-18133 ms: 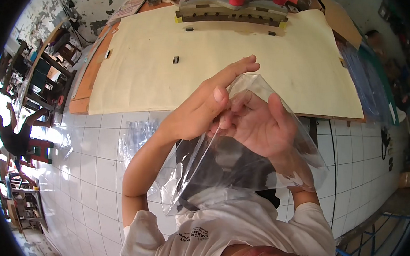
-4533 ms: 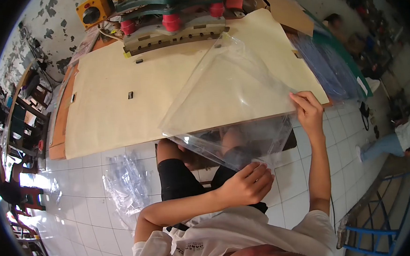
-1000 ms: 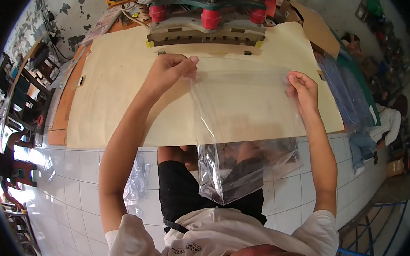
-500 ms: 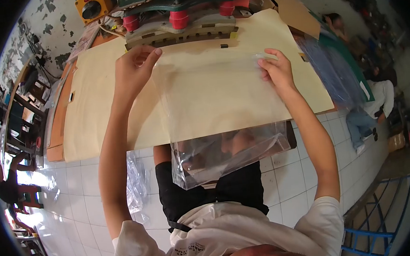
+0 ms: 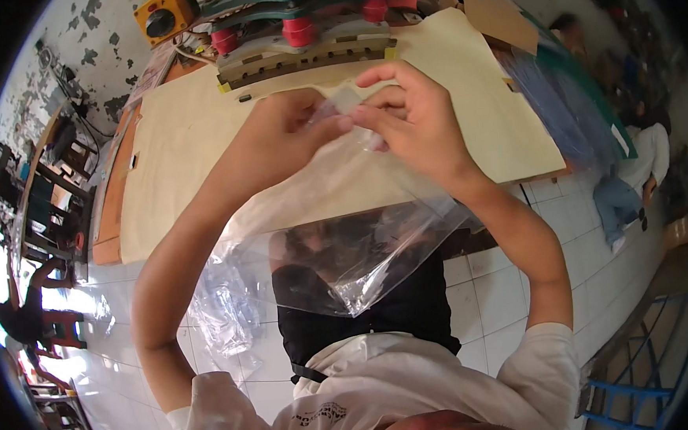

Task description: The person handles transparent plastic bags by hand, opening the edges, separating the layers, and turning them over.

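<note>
A clear plastic sheet (image 5: 362, 245) hangs from my fingers over the table's front edge, its lower part sagging to a creased point above my lap. My left hand (image 5: 280, 136) is closed on the sheet's upper part, with the thumb pointing right. Close beside it, my right hand (image 5: 413, 120) pinches the same sheet between thumb and fingers, its index finger raised. The thumbs nearly meet, and a bunched, whitish bit of plastic shows between the hands. Beneath them lies a cream board (image 5: 190, 153) on the table.
Behind the board stands a green press-like machine with red knobs (image 5: 297, 32), and a yellow switch box (image 5: 163, 19) to its left. More clear plastic (image 5: 228, 309) lies on the tiled floor. Plastic sheets (image 5: 546, 108) rest at the right. A person (image 5: 633, 174) sits farther right.
My hands have come together from the sheet's two upper corners to the middle. The sheet has gone from spread flat to gathered and folded, its bottom drooping to a point.
</note>
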`<state>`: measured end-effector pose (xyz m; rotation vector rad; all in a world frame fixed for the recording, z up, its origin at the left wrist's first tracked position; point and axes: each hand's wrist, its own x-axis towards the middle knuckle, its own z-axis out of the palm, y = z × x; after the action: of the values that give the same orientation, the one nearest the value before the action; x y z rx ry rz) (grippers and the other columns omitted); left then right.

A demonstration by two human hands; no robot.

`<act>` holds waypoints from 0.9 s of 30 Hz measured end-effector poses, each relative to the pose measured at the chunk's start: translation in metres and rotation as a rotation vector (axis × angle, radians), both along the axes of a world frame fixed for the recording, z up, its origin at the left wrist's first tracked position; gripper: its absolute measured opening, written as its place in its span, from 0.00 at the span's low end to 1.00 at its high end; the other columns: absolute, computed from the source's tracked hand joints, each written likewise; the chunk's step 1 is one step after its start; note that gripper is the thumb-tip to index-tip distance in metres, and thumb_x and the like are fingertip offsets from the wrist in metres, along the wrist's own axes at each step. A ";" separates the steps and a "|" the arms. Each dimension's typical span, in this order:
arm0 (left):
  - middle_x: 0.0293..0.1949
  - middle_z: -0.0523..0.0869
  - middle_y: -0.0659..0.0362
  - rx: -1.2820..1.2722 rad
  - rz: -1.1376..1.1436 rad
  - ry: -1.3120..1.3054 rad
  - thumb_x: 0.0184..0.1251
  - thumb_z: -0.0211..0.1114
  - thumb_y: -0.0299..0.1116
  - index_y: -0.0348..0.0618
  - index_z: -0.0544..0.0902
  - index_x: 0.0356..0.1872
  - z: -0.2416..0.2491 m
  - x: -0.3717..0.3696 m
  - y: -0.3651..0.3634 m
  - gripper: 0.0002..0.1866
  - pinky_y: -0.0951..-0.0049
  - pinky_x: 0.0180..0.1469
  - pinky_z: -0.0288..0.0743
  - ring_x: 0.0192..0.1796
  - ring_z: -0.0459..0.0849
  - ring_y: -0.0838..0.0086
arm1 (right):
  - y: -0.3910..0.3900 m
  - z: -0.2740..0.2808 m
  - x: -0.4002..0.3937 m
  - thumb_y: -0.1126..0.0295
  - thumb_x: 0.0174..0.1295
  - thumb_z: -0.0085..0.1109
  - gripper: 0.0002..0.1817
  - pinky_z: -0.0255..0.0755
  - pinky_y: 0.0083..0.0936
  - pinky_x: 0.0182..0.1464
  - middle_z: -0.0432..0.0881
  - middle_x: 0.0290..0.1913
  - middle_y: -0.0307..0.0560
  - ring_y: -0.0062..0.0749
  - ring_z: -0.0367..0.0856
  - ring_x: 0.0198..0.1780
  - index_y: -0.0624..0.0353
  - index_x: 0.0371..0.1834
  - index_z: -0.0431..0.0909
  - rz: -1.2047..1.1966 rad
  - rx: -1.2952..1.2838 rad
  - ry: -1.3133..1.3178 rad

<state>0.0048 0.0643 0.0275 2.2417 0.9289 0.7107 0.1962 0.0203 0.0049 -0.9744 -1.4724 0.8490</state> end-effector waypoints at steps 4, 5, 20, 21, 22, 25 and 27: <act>0.31 0.83 0.59 -0.210 0.017 -0.321 0.70 0.59 0.30 0.33 0.78 0.37 -0.004 -0.019 -0.012 0.09 0.76 0.40 0.78 0.35 0.85 0.76 | -0.007 0.009 0.006 0.71 0.60 0.65 0.20 0.74 0.16 0.32 0.84 0.32 0.43 0.18 0.80 0.31 0.65 0.52 0.70 0.094 -0.011 -0.027; 0.31 0.83 0.59 -0.199 0.024 -0.398 0.71 0.59 0.31 0.35 0.77 0.35 -0.003 -0.031 -0.012 0.08 0.75 0.39 0.79 0.34 0.84 0.76 | -0.012 0.009 0.014 0.69 0.61 0.64 0.21 0.74 0.18 0.36 0.84 0.36 0.45 0.20 0.80 0.36 0.64 0.55 0.69 0.093 0.058 -0.079; 0.37 0.83 0.60 -0.015 0.436 -1.141 0.73 0.57 0.36 0.41 0.78 0.43 -0.018 -0.117 -0.040 0.09 0.72 0.45 0.79 0.40 0.84 0.73 | -0.100 -0.061 0.035 0.46 0.65 0.54 0.31 0.72 0.23 0.43 0.83 0.40 0.50 0.28 0.80 0.37 0.70 0.49 0.77 -0.067 0.079 -0.031; 0.37 0.83 0.61 -0.024 0.523 -1.176 0.73 0.57 0.36 0.42 0.78 0.42 -0.023 -0.115 -0.043 0.09 0.71 0.45 0.78 0.40 0.84 0.72 | -0.102 -0.065 0.031 0.52 0.64 0.58 0.25 0.71 0.21 0.40 0.83 0.37 0.48 0.26 0.79 0.34 0.69 0.46 0.78 -0.220 0.121 -0.115; 0.36 0.83 0.61 -0.031 0.611 -1.212 0.72 0.58 0.37 0.43 0.78 0.42 -0.028 -0.114 -0.045 0.09 0.70 0.45 0.78 0.41 0.84 0.72 | -0.103 -0.069 0.027 0.58 0.63 0.62 0.20 0.71 0.19 0.36 0.83 0.34 0.47 0.24 0.78 0.31 0.67 0.43 0.80 -0.372 0.164 -0.200; 0.35 0.83 0.62 -0.045 0.621 -1.252 0.72 0.58 0.39 0.44 0.78 0.40 -0.044 -0.113 -0.050 0.09 0.69 0.46 0.77 0.40 0.84 0.71 | -0.104 -0.076 0.019 0.68 0.57 0.68 0.10 0.68 0.19 0.32 0.81 0.26 0.44 0.23 0.76 0.27 0.65 0.33 0.81 -0.537 0.231 -0.183; 0.34 0.82 0.62 -0.040 0.614 -1.280 0.72 0.58 0.38 0.44 0.78 0.40 -0.048 -0.113 -0.052 0.09 0.71 0.45 0.78 0.40 0.84 0.72 | -0.105 -0.076 0.016 0.69 0.56 0.69 0.10 0.67 0.18 0.29 0.81 0.25 0.43 0.23 0.75 0.25 0.65 0.30 0.82 -0.601 0.295 -0.226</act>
<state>-0.1083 0.0119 -0.0207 0.9708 0.8490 1.9927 0.2122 -0.0849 -0.0709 -1.2200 -1.3283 0.0867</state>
